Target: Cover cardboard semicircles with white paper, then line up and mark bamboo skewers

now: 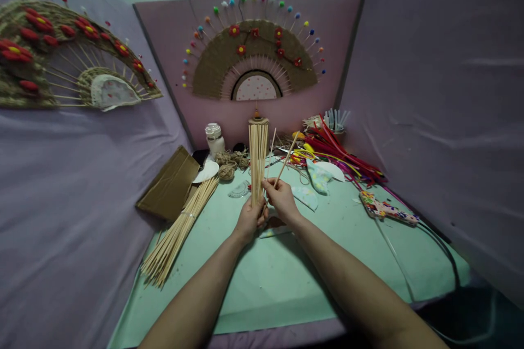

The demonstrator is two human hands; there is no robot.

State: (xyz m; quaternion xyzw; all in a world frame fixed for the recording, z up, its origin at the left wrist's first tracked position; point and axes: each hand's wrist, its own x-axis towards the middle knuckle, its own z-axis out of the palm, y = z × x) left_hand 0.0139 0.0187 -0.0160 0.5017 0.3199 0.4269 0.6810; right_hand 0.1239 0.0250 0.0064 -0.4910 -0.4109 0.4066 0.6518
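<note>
My left hand [249,220] is closed around the lower end of an upright bundle of thin wooden sticks [257,158], held above the table. Beside it, my right hand [280,196] pinches a loose wooden stick [289,155] that tilts up to the right. Another thin stick [272,144] stands slightly apart from the bundle, and I cannot tell which hand holds it. Below my hands lies a patterned fabric piece [276,230], partly hidden by them. A clear protractor [239,190] rests on the table just left of the bundle.
A larger tied bundle of sticks [180,234] and folded cardboard [168,188] lie left. Twine balls [226,172] and a white jar [215,140] stand behind. Colourful pipe cleaners [344,147] and a patterned glue gun [387,210] are right. Decorated fans [256,54] hang on the walls.
</note>
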